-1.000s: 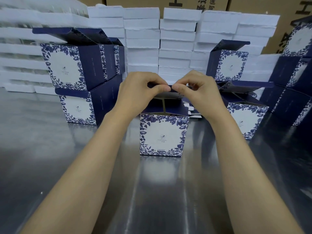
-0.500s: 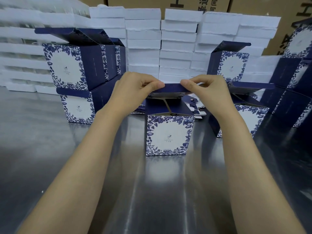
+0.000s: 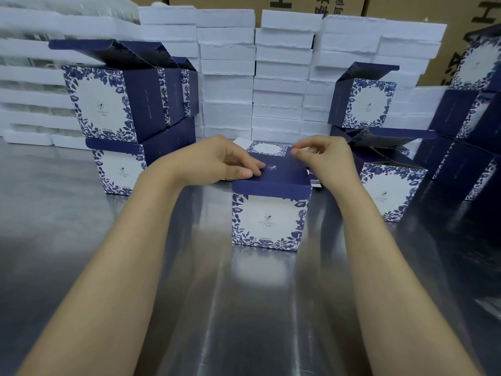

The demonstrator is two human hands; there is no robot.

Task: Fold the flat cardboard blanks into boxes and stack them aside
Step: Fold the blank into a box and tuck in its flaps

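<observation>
Left hand [image 3: 217,161], grip uncurled, presses flat on the navy lid [image 3: 282,173] of the blue-and-white floral cardboard box [image 3: 269,221] standing mid-way across the steel tabletop [image 3: 81,240], right hand [image 3: 325,158] grip pinching the lid's far corner; uneven pressure could buckle the tuck flap.

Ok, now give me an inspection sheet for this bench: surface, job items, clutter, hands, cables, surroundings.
Surface: shiny metal table, reflective.
Job's things: centre box upright, lid folded down; flat blanks behind it; left boxes stacked two high; right boxes with flaps open.
Clutter: nothing seen.
Hands: left hand presses flat fingers on the lid; right hand curled at its far corner, grip unclear.
Cables: nothing seen.
Surroundings: white foam trays stacked behind; brown cartons beyond.
</observation>
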